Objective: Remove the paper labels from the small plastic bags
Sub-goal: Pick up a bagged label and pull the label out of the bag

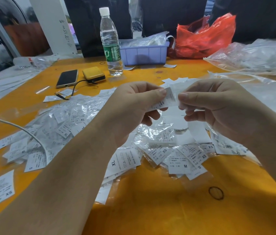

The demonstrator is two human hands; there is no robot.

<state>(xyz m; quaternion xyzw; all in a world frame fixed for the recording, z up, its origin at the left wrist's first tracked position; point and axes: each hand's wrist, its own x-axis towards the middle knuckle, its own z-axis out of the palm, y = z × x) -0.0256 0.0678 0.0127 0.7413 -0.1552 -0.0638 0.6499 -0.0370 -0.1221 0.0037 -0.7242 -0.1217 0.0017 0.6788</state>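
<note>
My left hand (134, 106) and my right hand (218, 107) meet above the orange table, each pinching one end of a small clear plastic bag with a white paper label (166, 100) inside. The left thumb presses the label's upper corner; the right thumb and fingers grip the bag's other end. Below the hands lies a wide heap of small bagged labels (166, 150) printed with sizes such as XL, XS and M. More of these spread to the left (62, 122).
A water bottle (111, 43), a phone (67, 78) and a yellow power bank (94, 74) with cable stand at the back. Behind are a blue bin (144, 53), a red plastic bag (205, 36) and large clear bags (256, 56) at right. A rubber band (215, 193) lies near.
</note>
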